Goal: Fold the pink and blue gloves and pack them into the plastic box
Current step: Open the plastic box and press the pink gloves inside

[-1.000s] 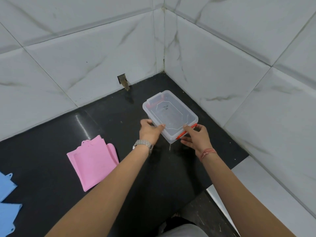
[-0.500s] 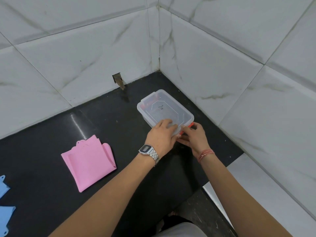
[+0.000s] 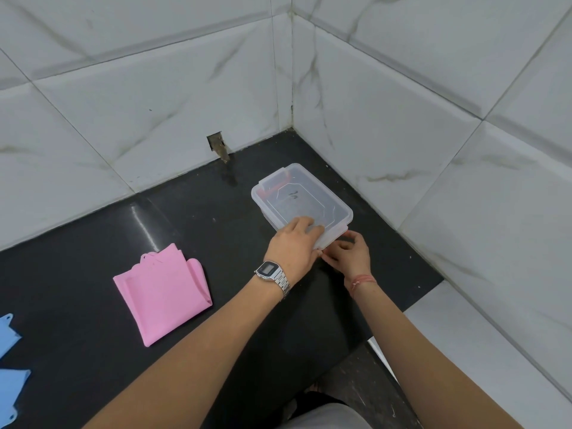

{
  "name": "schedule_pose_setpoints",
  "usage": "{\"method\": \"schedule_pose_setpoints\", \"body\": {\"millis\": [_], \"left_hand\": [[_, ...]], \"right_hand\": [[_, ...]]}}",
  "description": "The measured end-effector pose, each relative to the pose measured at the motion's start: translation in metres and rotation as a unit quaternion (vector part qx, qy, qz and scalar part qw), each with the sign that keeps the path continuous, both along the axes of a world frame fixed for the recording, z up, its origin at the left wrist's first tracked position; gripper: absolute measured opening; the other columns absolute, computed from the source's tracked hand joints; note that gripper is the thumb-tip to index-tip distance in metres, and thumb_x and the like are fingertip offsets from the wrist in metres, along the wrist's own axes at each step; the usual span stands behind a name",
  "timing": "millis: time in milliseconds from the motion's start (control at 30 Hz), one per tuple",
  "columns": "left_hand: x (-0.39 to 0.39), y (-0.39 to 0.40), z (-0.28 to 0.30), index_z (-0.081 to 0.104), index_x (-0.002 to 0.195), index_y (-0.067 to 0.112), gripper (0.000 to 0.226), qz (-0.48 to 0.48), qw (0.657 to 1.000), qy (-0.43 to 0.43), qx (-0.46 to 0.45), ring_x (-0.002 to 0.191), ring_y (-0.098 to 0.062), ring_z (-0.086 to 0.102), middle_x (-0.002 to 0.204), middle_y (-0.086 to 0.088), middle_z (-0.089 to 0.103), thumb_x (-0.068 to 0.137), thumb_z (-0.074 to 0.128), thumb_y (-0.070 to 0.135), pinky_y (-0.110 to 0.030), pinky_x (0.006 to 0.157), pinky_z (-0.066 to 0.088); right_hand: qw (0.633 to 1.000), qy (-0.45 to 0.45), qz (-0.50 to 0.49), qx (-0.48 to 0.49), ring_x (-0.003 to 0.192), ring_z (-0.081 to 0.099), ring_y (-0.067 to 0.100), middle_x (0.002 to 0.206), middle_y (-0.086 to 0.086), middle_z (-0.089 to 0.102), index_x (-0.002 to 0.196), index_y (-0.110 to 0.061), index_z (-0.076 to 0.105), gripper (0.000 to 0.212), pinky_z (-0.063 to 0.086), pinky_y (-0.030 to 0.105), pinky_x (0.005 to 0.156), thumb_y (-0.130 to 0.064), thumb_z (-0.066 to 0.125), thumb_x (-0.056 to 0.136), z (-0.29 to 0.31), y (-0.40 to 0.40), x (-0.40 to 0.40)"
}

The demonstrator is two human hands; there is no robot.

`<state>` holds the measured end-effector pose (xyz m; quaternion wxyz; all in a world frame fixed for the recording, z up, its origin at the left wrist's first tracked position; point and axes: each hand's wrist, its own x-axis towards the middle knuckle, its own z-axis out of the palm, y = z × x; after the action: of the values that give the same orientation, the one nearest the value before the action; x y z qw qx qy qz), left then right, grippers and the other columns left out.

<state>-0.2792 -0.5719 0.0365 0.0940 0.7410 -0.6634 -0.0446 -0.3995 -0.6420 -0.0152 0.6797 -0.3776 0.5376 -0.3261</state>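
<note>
A clear plastic box with a lid and a red clasp at its far end sits on the black counter near the wall corner. My left hand lies flat on the near part of the lid, fingers spread. My right hand pinches the box's near end, where its fingers cover the clasp. The folded pink glove lies flat on the counter to the left, apart from both hands. Blue gloves show at the left edge, cut off by the frame.
The black counter is bounded by white marble-tile walls at the back and the right. A small broken hole in the tile is behind the box. The counter's front edge drops off at lower right.
My left hand moved from the box's near-left corner onto the top of the lid. My right hand closed in on the near clasp, now hiding it. The box stayed in place.
</note>
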Motion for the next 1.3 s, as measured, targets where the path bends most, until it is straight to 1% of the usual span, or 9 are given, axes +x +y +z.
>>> {"method": "schedule_pose_setpoints", "body": {"millis": [200,300,400,567,733,900,1067,1200,1300], "left_hand": [[-0.013,-0.009,0.005,0.050,0.112,0.015,0.040,0.026,0.999,-0.029,-0.034,0.100,-0.023,0.052,0.114,-0.005,0.053,0.086,0.059,0.045,-0.034,0.075,0.047],[-0.021,-0.015,0.008,0.049,0.113,0.012,0.038,0.024,0.998,-0.051,-0.026,0.097,-0.025,0.052,0.112,-0.007,0.055,0.088,0.060,0.038,-0.033,0.074,0.045],[-0.028,-0.020,0.009,0.050,0.111,0.011,0.028,0.033,0.998,-0.042,-0.021,0.090,-0.024,0.056,0.108,-0.008,0.057,0.090,0.059,0.028,-0.031,0.067,0.043],[-0.028,-0.023,0.011,0.051,0.107,0.011,0.023,0.047,0.999,0.004,-0.010,0.090,-0.024,0.057,0.105,-0.007,0.057,0.089,0.059,0.024,-0.030,0.064,0.040],[-0.027,-0.021,0.012,0.052,0.107,0.013,0.025,0.020,0.999,0.042,-0.019,0.087,-0.020,0.057,0.103,-0.006,0.059,0.089,0.061,0.028,-0.025,0.065,0.040],[-0.022,-0.018,0.010,0.053,0.108,0.013,0.027,0.012,0.998,0.053,-0.013,0.089,-0.021,0.058,0.105,-0.007,0.060,0.088,0.061,0.028,-0.028,0.071,0.046],[-0.018,-0.017,0.015,0.054,0.107,0.015,0.025,0.015,0.997,0.059,-0.043,0.084,-0.018,0.057,0.103,-0.004,0.060,0.087,0.060,0.030,-0.028,0.071,0.050],[-0.008,-0.019,0.038,0.055,0.105,0.018,0.026,0.032,0.991,0.100,-0.077,0.079,-0.014,0.055,0.099,0.002,0.059,0.086,0.062,0.035,-0.026,0.069,0.049],[0.007,-0.015,0.059,0.057,0.101,0.020,0.026,0.056,0.983,0.134,-0.113,0.074,-0.011,0.055,0.089,0.008,0.055,0.082,0.065,0.035,-0.019,0.062,0.041]], "right_hand": [[0.999,0.017,-0.033,-0.015,0.087,0.070,0.016,0.103,0.006,0.068,0.109,-0.020,0.052,0.033,0.059,0.033,0.071,-0.012,0.071,0.084,-0.002,-0.001,-0.001],[0.997,0.032,-0.060,-0.043,0.092,0.068,0.018,0.106,0.005,0.068,0.112,-0.019,0.055,0.024,0.057,0.031,0.074,-0.012,0.064,0.090,-0.003,0.003,-0.006],[0.996,0.021,-0.060,-0.056,0.084,0.068,0.016,0.102,0.006,0.072,0.104,-0.019,0.062,0.014,0.057,0.027,0.070,-0.011,0.058,0.094,0.000,0.005,-0.009],[0.998,-0.053,-0.040,-0.008,0.092,0.070,0.021,0.105,0.009,0.071,0.113,-0.016,0.056,0.029,0.059,0.038,0.083,-0.003,0.064,0.089,0.004,0.005,-0.008],[0.998,-0.046,-0.049,-0.005,0.096,0.069,0.020,0.110,0.007,0.066,0.109,-0.021,0.052,0.034,0.059,0.026,0.066,-0.004,0.070,0.085,0.002,0.005,-0.005],[0.999,-0.011,-0.046,-0.025,0.091,0.071,0.023,0.105,0.010,0.070,0.100,-0.024,0.054,0.037,0.060,0.030,0.068,-0.006,0.077,0.078,-0.004,0.005,-0.004],[0.998,-0.008,-0.051,-0.023,0.091,0.071,0.025,0.103,0.010,0.070,0.106,-0.021,0.055,0.038,0.061,0.038,0.076,-0.008,0.077,0.079,-0.007,0.005,-0.002],[0.998,-0.008,-0.051,-0.031,0.092,0.071,0.026,0.104,0.011,0.070,0.111,-0.017,0.054,0.038,0.060,0.031,0.071,-0.009,0.075,0.081,-0.006,0.005,-0.002],[0.998,0.005,-0.046,-0.033,0.091,0.071,0.023,0.105,0.009,0.069,0.113,-0.018,0.053,0.037,0.060,0.031,0.070,-0.007,0.073,0.083,-0.006,0.006,-0.002]]}}
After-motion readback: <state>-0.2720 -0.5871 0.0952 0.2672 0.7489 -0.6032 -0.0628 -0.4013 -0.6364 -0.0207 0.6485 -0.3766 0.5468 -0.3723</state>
